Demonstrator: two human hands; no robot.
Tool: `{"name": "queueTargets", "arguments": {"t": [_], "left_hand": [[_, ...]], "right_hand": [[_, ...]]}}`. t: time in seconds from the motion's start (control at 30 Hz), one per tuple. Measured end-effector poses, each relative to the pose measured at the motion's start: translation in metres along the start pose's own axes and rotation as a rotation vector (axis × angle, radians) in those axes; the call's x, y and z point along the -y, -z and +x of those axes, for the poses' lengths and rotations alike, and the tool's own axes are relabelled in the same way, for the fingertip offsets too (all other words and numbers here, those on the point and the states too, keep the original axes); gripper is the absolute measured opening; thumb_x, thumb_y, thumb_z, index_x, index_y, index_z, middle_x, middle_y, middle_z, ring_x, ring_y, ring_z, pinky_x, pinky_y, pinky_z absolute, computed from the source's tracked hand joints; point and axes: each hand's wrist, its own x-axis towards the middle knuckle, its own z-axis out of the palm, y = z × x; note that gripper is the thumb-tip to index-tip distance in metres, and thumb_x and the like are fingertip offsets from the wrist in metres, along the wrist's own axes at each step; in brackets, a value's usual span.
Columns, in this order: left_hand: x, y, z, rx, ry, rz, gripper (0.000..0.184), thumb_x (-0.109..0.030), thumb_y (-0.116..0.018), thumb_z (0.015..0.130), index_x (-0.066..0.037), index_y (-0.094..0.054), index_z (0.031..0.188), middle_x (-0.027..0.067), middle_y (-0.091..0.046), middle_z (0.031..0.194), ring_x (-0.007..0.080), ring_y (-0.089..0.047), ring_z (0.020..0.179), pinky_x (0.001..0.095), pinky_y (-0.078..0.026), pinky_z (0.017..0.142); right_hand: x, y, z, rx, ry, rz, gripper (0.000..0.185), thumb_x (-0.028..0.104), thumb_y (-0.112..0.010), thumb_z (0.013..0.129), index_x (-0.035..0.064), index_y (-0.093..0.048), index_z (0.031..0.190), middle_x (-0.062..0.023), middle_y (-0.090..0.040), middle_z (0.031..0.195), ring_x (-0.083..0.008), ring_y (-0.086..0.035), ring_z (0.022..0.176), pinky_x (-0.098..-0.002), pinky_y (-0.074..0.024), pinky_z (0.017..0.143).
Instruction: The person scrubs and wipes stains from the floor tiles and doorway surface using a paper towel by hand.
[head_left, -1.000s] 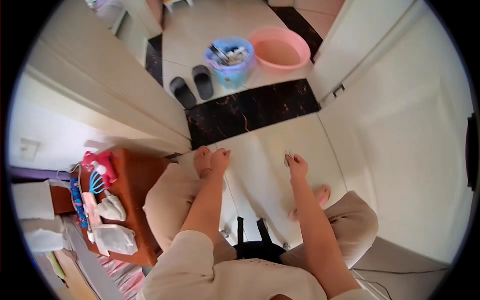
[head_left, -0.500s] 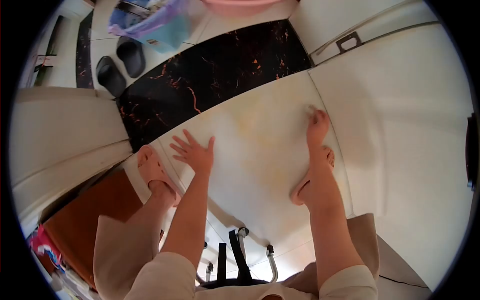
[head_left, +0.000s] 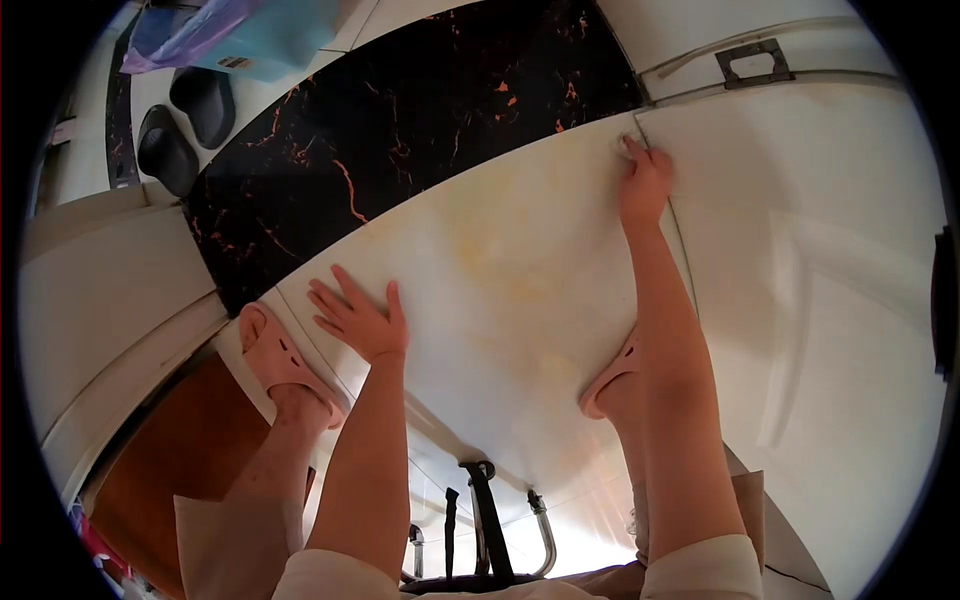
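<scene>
My left hand (head_left: 363, 325) is spread over the pale floor tile (head_left: 500, 320), fingers apart and nothing in it; whether the palm presses on the tile I cannot tell. Yellowish stains mark the middle of that tile. At its far right corner, beside the white door (head_left: 790, 200), my right hand (head_left: 648, 185) has its fingers closed on a small whitish wad (head_left: 627, 143) against the floor. The fingers mostly cover the wad, so its material is unclear.
A black marble threshold strip (head_left: 420, 120) crosses ahead. Beyond it are dark slippers (head_left: 170, 150) and a blue bin (head_left: 285, 45) with a purple liner. Pink clogs (head_left: 290, 365) are on my feet. A brown panel (head_left: 185, 440) stands at left; metal stool legs (head_left: 541, 520) are below.
My right hand has slid forward along the door side to the tile's far corner, with the wad. My left hand stays spread, and the view has shifted a little.
</scene>
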Motion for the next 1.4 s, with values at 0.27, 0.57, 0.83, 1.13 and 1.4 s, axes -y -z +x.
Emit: {"name": "queueTargets", "arguments": {"t": [0.27, 0.57, 0.83, 1.13, 1.4], "left_hand": [[-0.002, 0.005, 0.0, -0.018, -0.016, -0.01, 0.09, -0.067, -0.046, 0.091, -0.013, -0.019, 0.157, 0.0251, -0.009, 0.161, 0.0438, -0.005, 0.149, 0.0633, -0.007, 0.116], [0.0, 0.004, 0.0, 0.001, 0.006, -0.06, 0.092, -0.064, -0.051, 0.089, -0.013, -0.019, 0.157, 0.0257, -0.005, 0.161, 0.0448, -0.002, 0.149, 0.0646, -0.004, 0.116], [0.001, 0.002, 0.001, 0.0, 0.011, -0.057, 0.094, -0.064, -0.056, 0.086, -0.013, -0.021, 0.157, 0.0257, -0.006, 0.162, 0.0448, -0.004, 0.149, 0.0649, -0.005, 0.115], [0.047, 0.014, -0.01, -0.074, -0.102, -0.601, 0.085, -0.043, -0.064, 0.089, -0.006, -0.025, 0.154, 0.0225, -0.017, 0.161, 0.0445, -0.01, 0.149, 0.0606, -0.009, 0.117], [0.125, 0.001, -0.103, 0.042, 0.092, -0.311, 0.082, -0.031, -0.057, 0.09, 0.008, -0.019, 0.151, 0.0252, -0.022, 0.158, 0.0447, -0.018, 0.146, 0.0519, -0.019, 0.119]], "right_hand": [[0.109, -0.043, -0.101, 0.176, 0.774, 0.272, 0.032, 0.006, -0.055, 0.084, 0.0072, -0.067, 0.114, -0.009, -0.066, 0.108, -0.0281, -0.057, 0.11, -0.0385, -0.0485, 0.095], [-0.025, 0.003, -0.062, -0.017, 0.065, -0.045, 0.049, -0.009, -0.054, 0.081, 0.015, -0.068, 0.121, -0.0089, -0.063, 0.106, -0.0318, -0.053, 0.103, -0.0407, -0.0459, 0.094], [-0.03, -0.012, -0.075, -0.195, -0.422, -0.032, 0.046, -0.004, -0.053, 0.08, 0.0164, -0.07, 0.117, -0.0097, -0.062, 0.095, -0.0307, -0.053, 0.099, -0.043, -0.044, 0.089], [0.16, -0.049, -0.149, 0.245, 0.576, 0.545, 0.033, -0.002, -0.059, 0.077, 0.0102, -0.07, 0.106, -0.0073, -0.066, 0.107, -0.0292, -0.056, 0.096, -0.0456, -0.0446, 0.091], [0.155, -0.075, -0.103, -0.043, 0.11, 0.102, 0.039, -0.005, -0.054, 0.08, 0.0126, -0.071, 0.11, -0.0084, -0.068, 0.105, -0.0284, -0.056, 0.093, -0.0433, -0.0433, 0.089]]}}
